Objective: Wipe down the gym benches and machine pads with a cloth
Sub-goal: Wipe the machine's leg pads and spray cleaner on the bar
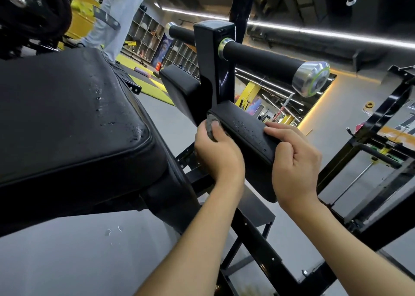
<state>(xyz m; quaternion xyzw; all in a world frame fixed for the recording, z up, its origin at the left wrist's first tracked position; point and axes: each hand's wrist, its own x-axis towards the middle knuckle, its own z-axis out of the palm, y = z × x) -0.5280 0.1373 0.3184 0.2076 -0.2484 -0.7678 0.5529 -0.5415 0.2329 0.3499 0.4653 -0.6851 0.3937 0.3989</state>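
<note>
Head view, centre of the frame: my left hand [216, 155] grips a crumpled grey cloth [210, 128] and presses it on the left end of a small black machine pad [247, 128] with water drops. My right hand [294, 162] curls its fingers over the right end. At left, a large seat pad [67, 116] is wet too.

a gym: padded machine seat [67, 116], foam roller bar [262, 56], weight plate [33, 6], cubby shelves [146, 28], yellow mats [152, 89]
</note>
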